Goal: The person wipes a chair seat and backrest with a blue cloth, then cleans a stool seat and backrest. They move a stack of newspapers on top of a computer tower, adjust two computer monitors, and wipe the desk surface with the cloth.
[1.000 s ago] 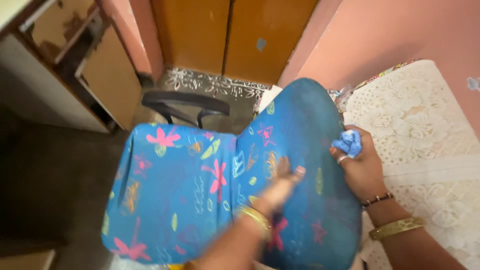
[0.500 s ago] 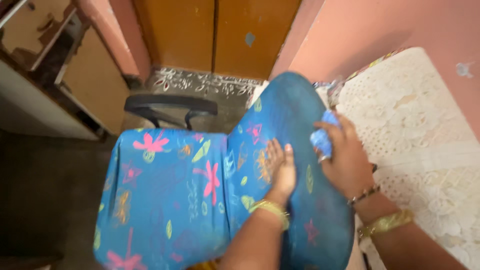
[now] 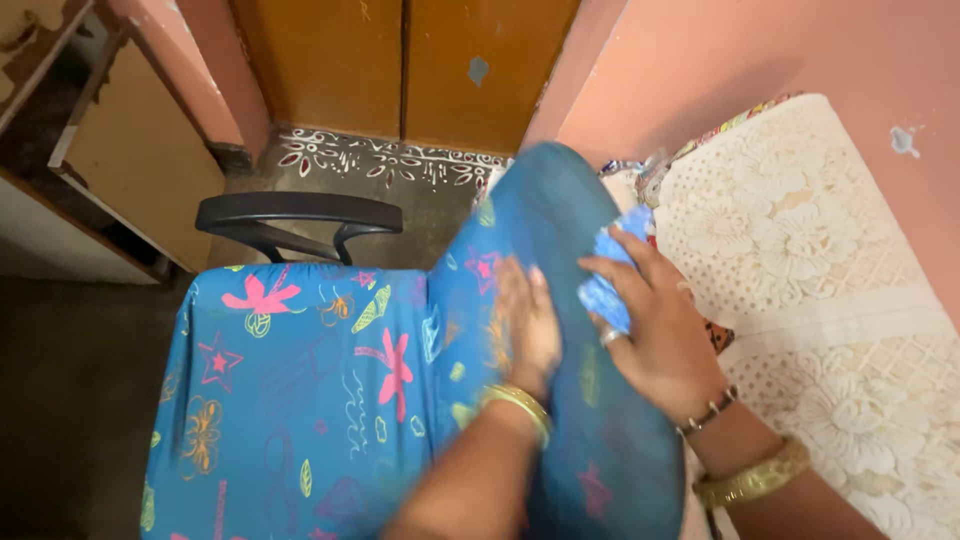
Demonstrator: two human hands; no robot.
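Now — left hand (image 3: 528, 325) flat on chair cover (image 3: 300, 400) | right hand (image 3: 650, 335) grips blue cloth (image 3: 608, 280)

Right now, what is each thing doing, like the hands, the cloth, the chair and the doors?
Left hand: flat on the chair's backrest, holding nothing.
Right hand: gripping the blue cloth against the backrest.
Blue cloth: bunched up in the fingers.
Chair: covered by a patterned blue slipcover.
Armrest: bare, uncovered.
Wooden doors: shut.
Lace cover: spread flat.
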